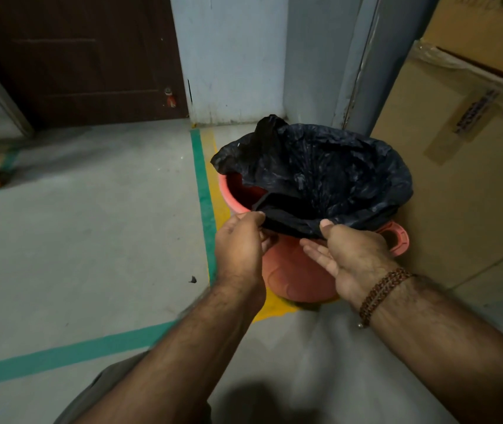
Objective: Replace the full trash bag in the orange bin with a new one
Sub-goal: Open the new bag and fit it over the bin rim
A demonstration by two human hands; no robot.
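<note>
An orange bin point(293, 270) stands on the floor beside a cardboard box. A black trash bag point(320, 175) lies spread over its mouth, draped past the right and far rim, while the left part of the rim and inner wall show bare. My left hand point(241, 246) pinches the bag's near edge at the front left. My right hand point(351, 258) holds the near edge at the front right with the thumb on top and the fingers stretched out under it. A beaded bracelet point(381, 295) is on my right wrist.
Large cardboard boxes point(464, 166) stand close on the bin's right. A pale wall corner point(244, 71) and a dark brown door point(85, 56) are behind. Green point(204, 194) and yellow floor tape runs left of the bin. A small dark scrap point(192, 280) lies on the concrete floor.
</note>
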